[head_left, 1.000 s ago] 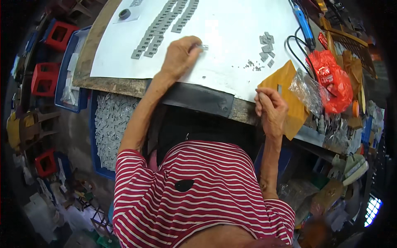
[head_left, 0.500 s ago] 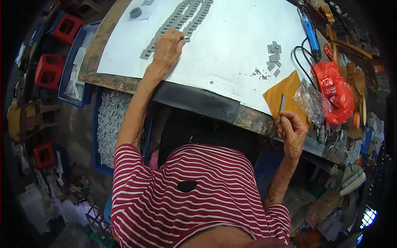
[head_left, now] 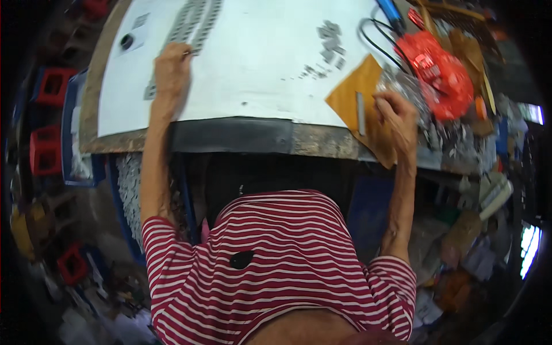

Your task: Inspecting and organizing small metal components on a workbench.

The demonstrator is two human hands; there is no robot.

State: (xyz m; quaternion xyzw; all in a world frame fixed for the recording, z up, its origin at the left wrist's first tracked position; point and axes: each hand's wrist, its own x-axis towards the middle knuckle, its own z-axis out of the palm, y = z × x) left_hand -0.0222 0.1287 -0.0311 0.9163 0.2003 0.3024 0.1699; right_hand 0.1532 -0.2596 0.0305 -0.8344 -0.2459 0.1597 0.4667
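Observation:
My left hand (head_left: 172,72) rests over the near part of the rows of small grey pieces (head_left: 187,26) on the white sheet. Its fingers are curled, with thumb and forefinger together; blur hides what is between them. To the right, my right hand (head_left: 401,118) is over the right side of an orange-brown sheet (head_left: 345,100), with thumb and forefinger pinched. I cannot make out anything in that pinch. A narrow grey strip (head_left: 360,114) lies on the orange-brown sheet, just left of the right hand. Loose grey pieces (head_left: 329,40) and tiny bits (head_left: 313,72) lie farther off.
A red plastic bag (head_left: 440,75), crumpled clear plastic (head_left: 397,83) and a blue pen-shaped tool (head_left: 392,14) with black cord lie at the right. A dark roll (head_left: 126,41) sits far left. Beside the table are a blue bin (head_left: 72,167) and red stools (head_left: 46,150).
The whole view has shifted. My right hand has moved forward, from below the grey strip to its right side. The left hand stays by the rows, its fingers still curled.

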